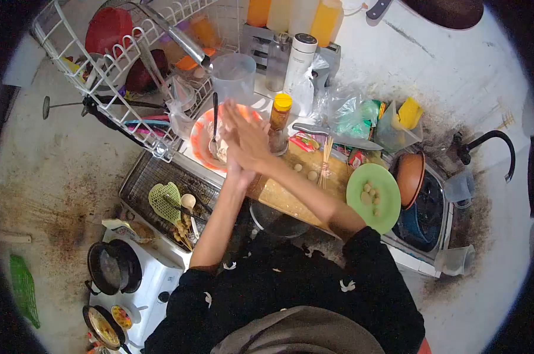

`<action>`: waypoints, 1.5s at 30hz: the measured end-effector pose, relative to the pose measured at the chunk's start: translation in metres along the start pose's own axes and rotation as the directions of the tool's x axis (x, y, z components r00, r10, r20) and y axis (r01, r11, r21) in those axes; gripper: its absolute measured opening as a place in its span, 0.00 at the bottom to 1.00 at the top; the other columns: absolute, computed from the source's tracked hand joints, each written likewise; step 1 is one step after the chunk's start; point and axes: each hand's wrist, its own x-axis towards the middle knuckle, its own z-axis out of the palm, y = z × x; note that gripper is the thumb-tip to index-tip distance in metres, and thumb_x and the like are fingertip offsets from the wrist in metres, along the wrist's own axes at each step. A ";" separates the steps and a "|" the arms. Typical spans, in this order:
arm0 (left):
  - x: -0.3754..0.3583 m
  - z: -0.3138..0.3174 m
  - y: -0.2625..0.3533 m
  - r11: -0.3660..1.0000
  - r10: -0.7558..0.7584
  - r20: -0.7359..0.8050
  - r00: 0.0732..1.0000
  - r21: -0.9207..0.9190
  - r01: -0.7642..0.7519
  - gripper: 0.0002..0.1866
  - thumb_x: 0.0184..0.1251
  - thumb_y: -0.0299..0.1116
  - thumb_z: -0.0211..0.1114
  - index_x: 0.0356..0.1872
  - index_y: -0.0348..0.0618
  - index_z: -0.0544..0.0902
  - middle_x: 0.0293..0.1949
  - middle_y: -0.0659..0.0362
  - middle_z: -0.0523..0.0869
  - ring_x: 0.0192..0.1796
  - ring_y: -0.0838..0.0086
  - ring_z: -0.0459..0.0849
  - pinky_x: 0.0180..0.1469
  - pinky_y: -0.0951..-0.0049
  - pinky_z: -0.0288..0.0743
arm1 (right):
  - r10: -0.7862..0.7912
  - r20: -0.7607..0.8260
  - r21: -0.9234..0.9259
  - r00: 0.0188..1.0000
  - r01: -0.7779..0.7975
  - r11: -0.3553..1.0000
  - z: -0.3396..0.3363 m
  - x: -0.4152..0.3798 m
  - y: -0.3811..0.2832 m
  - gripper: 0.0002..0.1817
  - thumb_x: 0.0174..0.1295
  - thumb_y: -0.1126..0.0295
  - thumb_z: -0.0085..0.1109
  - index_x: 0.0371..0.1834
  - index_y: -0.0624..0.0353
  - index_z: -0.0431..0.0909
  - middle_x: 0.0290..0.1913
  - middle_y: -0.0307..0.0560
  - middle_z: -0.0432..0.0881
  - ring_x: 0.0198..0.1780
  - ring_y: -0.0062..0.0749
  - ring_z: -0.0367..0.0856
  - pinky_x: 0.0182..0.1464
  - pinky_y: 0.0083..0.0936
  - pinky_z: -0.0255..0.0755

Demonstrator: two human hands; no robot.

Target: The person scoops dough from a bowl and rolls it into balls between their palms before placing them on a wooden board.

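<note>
Both hands meet palm to palm over the right side of an orange-and-white bowl (201,154). My right hand (252,144) lies on top, fingers stretched and blurred. Mostly hidden beneath it is my left hand (238,168); whether anything lies between the palms is hidden. A dark-handled spoon (215,121) stands in the bowl. Small pale dough pieces (312,175) rest on the wooden board (284,197), near a bundle of sticks (326,158). A green plate (355,206) at the right holds several small dough balls (367,199).
A yellow-lidded jar (280,112) stands just right of the hands, with a knife (337,135) beyond. The white dish rack (110,94) is upper left, the stove (152,283) with pans lower left, and the sink (438,206) far right.
</note>
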 end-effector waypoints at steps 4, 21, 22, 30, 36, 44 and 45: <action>0.008 -0.016 0.000 0.998 0.052 0.063 0.997 -0.026 -0.051 0.26 0.72 0.43 0.38 0.66 0.43 0.54 0.64 0.54 0.63 0.65 0.66 0.63 0.66 0.65 0.57 | -0.190 -0.023 0.174 0.982 0.191 0.966 0.007 -0.019 -0.010 0.38 0.62 0.48 0.37 0.68 0.66 0.46 0.71 0.56 0.45 0.73 0.44 0.40 0.70 0.44 0.31; 0.002 -0.005 -0.007 1.000 -0.005 0.079 0.997 0.025 0.003 0.33 0.69 0.54 0.39 0.69 0.47 0.48 0.68 0.57 0.55 0.69 0.66 0.55 0.69 0.64 0.50 | 0.099 -0.056 0.026 0.994 -0.098 0.995 0.010 0.006 -0.006 0.38 0.64 0.45 0.27 0.69 0.62 0.44 0.72 0.51 0.40 0.73 0.36 0.40 0.71 0.41 0.31; 0.003 -0.002 -0.007 0.999 0.003 0.079 0.997 0.041 -0.007 0.33 0.69 0.54 0.39 0.69 0.47 0.48 0.68 0.57 0.54 0.69 0.66 0.55 0.69 0.64 0.50 | 0.068 -0.004 -0.084 0.998 -0.068 0.994 0.014 0.004 -0.008 0.37 0.65 0.45 0.27 0.69 0.62 0.44 0.72 0.51 0.40 0.73 0.37 0.40 0.71 0.39 0.31; 0.001 0.016 0.001 0.977 0.081 0.072 0.994 0.189 -0.094 0.33 0.69 0.54 0.38 0.69 0.47 0.49 0.69 0.56 0.53 0.69 0.66 0.54 0.69 0.65 0.50 | -0.058 -0.041 0.102 0.997 0.062 0.993 0.007 0.017 0.014 0.37 0.65 0.49 0.30 0.68 0.69 0.46 0.70 0.59 0.45 0.72 0.44 0.40 0.71 0.39 0.31; -0.001 0.013 -0.031 0.998 -0.060 0.123 0.991 -0.016 0.062 0.33 0.69 0.54 0.38 0.68 0.46 0.49 0.69 0.56 0.53 0.69 0.66 0.54 0.69 0.66 0.49 | -0.230 -0.147 0.052 0.962 0.240 0.969 -0.012 -0.012 -0.021 0.36 0.65 0.48 0.27 0.68 0.65 0.47 0.71 0.57 0.46 0.72 0.44 0.41 0.71 0.38 0.31; -0.005 0.027 -0.090 0.610 -0.403 0.416 0.815 -0.542 0.578 0.32 0.70 0.53 0.37 0.68 0.45 0.48 0.69 0.57 0.52 0.70 0.67 0.53 0.70 0.67 0.47 | 0.017 -0.209 -0.036 0.978 -0.025 0.999 -0.071 -0.060 0.003 0.38 0.62 0.48 0.37 0.68 0.66 0.49 0.70 0.59 0.47 0.72 0.46 0.43 0.71 0.39 0.34; -0.006 0.031 -0.099 0.515 -0.430 0.462 0.776 -0.580 0.631 0.32 0.70 0.52 0.37 0.68 0.45 0.48 0.69 0.57 0.52 0.70 0.67 0.53 0.70 0.67 0.47 | -0.032 -0.238 0.038 0.971 0.043 0.998 -0.074 -0.070 -0.003 0.38 0.62 0.48 0.36 0.67 0.66 0.49 0.70 0.60 0.46 0.72 0.46 0.43 0.71 0.39 0.33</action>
